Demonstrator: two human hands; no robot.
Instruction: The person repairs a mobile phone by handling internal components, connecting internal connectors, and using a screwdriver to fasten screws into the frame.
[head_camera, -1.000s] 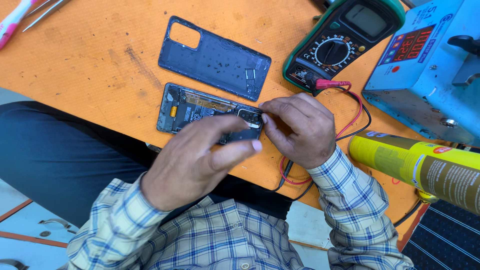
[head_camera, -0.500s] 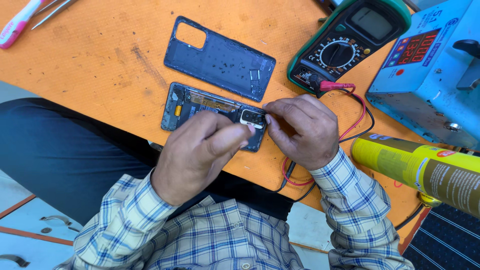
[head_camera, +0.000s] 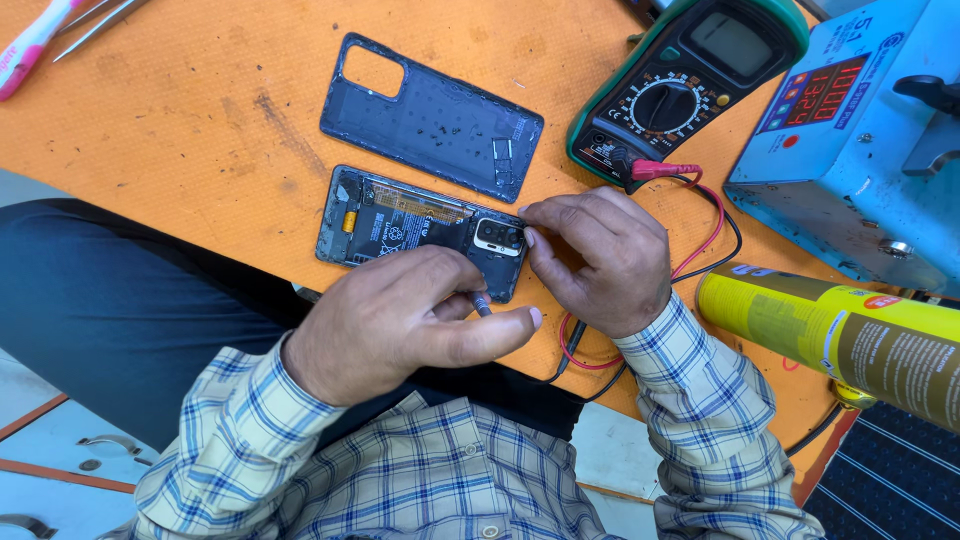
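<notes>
An opened phone (head_camera: 400, 222) without its back lies near the front edge of the orange mat (head_camera: 180, 130), its insides and camera module showing. My left hand (head_camera: 400, 325) is shut on a small screwdriver (head_camera: 482, 302), whose tip rests by the phone's lower right corner. My right hand (head_camera: 600, 255) grips the phone's right end, fingertips touching beside the camera module. The removed dark blue back cover (head_camera: 430, 115) lies just behind the phone, inner side up.
A green multimeter (head_camera: 680, 85) with red and black leads (head_camera: 715, 215) sits at the back right. A blue box with a red digit display (head_camera: 850, 150) stands at the far right. A yellow spray can (head_camera: 840, 335) lies at right. A pink tool (head_camera: 35, 45) and tweezers (head_camera: 100, 22) lie at the top left.
My left hand has drawn back from over the phone toward me with the screwdriver, uncovering the camera module. My right hand stays at the phone's right end.
</notes>
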